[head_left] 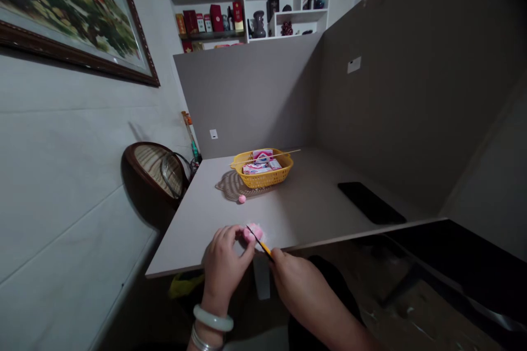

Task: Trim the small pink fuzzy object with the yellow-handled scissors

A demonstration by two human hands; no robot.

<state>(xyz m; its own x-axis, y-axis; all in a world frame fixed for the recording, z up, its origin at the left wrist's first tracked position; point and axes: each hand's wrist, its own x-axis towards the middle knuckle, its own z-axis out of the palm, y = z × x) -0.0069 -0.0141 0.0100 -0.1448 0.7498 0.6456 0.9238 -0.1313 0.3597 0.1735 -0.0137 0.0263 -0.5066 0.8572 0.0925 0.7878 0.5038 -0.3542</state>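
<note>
Near the table's front edge, my left hand [226, 255] grips a pink lump [249, 235] between thumb and fingers. My right hand [294, 277] is closed around a small knife [265, 250] with a yellow and black handle. Its thin dark blade lies across the top of the lump. Whitish crumbs or a pale sheet show around and under the lump; I cannot tell which. A small pink ball [242, 198] rests farther back on the table.
A yellow basket [265, 180] holds pink and white boxes, with a thin stick [288, 152] across its top. A black flat object [368, 203] lies at the right. Grey partitions [251, 98] border the table [185, 230] at the back and right. A round brown-rimmed object [154, 175] stands left.
</note>
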